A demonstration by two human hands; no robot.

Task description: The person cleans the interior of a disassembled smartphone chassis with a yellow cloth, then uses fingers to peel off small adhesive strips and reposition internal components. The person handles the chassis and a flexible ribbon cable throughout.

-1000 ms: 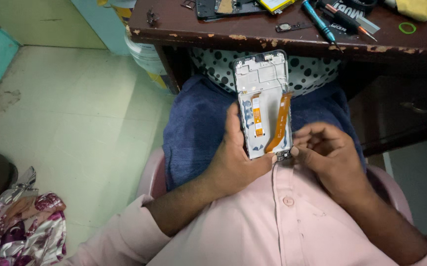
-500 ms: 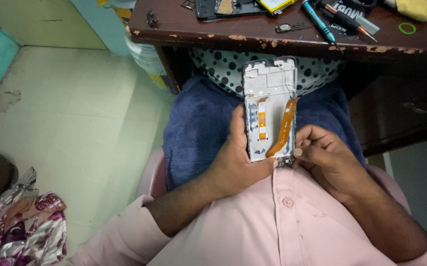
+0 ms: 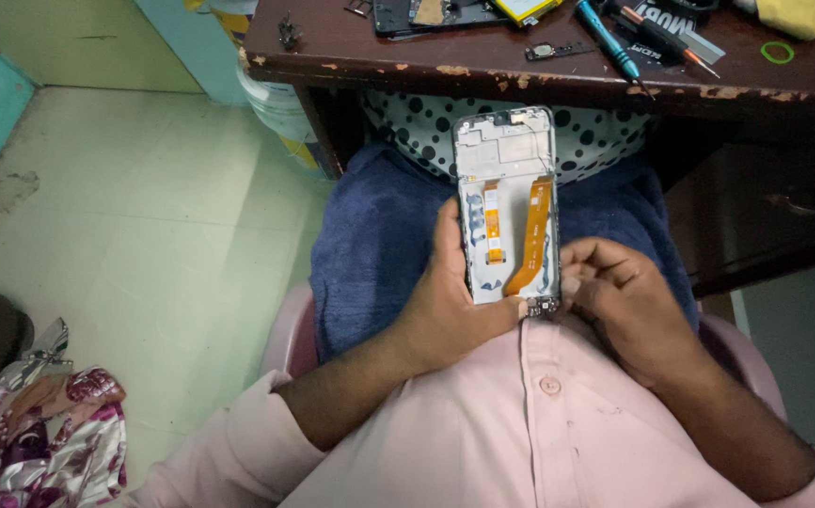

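Head view, opened phone frame (image 3: 506, 202) with orange ribbon cables held upright over the lap below the desk (image 3: 482, 58), left hand (image 3: 450, 301) fingers wrapped around its left edge, right hand (image 3: 619, 301) fingers pinched together at its bottom right corner, blue screwdriver (image 3: 607, 39) on the desk.
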